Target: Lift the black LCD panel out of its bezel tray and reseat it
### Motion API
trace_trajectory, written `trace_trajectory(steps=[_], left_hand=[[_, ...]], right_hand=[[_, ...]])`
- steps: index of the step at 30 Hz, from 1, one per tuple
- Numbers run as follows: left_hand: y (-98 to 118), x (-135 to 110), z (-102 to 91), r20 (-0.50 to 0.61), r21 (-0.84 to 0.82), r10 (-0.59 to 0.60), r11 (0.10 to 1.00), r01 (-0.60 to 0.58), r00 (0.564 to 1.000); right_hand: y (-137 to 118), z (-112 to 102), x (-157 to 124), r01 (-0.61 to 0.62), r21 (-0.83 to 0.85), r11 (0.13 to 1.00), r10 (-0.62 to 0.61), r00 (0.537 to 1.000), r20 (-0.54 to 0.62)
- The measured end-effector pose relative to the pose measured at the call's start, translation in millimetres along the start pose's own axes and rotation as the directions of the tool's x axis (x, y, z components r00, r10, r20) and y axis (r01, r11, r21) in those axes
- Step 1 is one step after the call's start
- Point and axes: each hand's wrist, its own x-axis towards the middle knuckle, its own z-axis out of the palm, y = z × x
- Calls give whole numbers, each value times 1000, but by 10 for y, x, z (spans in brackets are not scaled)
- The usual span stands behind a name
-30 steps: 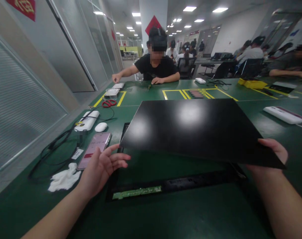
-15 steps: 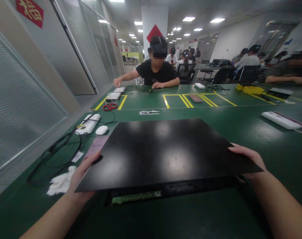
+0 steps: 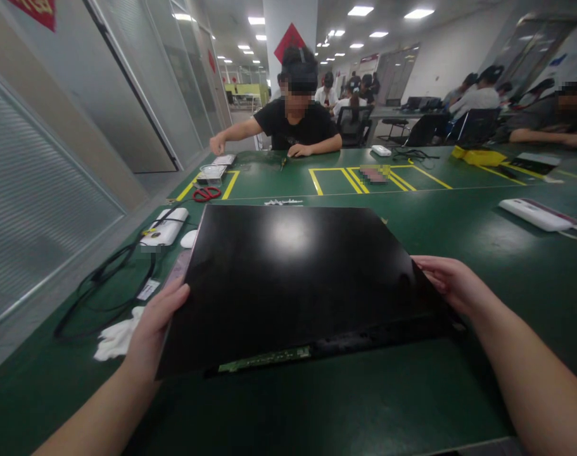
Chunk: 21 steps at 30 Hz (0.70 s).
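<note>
A large black screen panel [image 3: 292, 272] spans the middle of the view, tilted a little, with bright glare on its glossy face. My left hand [image 3: 158, 323] grips its left edge, thumb on top and the other fingers hidden beneath. At the right edge my right hand [image 3: 452, 285] is closed, its fingers along the side and partly hidden. Under the near edge shows a dark frame [image 3: 364, 339] with a green circuit board strip [image 3: 264, 359]. Whether the panel touches this frame all along cannot be made out.
Black cables [image 3: 93, 285], a white glove [image 3: 114, 339], a white box-shaped device [image 3: 164, 227] and red-handled scissors [image 3: 206, 194] lie left on the green table [image 3: 364, 405]. Another white device [image 3: 538, 215] rests at right. Across the table sits a person [image 3: 298, 120].
The panel has come down and left, closing much of the gap above the frame and circuit board. My right hand has shifted left and up along its edge. The view has tilted slightly down.
</note>
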Motion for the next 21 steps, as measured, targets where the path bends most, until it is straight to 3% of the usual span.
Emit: trace_trajectory(steps=[7, 16, 21], left_hand=[[-43, 21, -1, -12, 63, 31, 998, -30, 999], [14, -16, 83, -37, 19, -18, 1000, 19, 999], [-19, 40, -68, -88, 65, -73, 995, 79, 993]], right_hand=[[-43, 61, -10, 42, 54, 998, -34, 988, -149], [-68, 125, -58, 65, 84, 994, -47, 979, -201], [-50, 130, -64, 108, -15, 994, -108, 951, -289]])
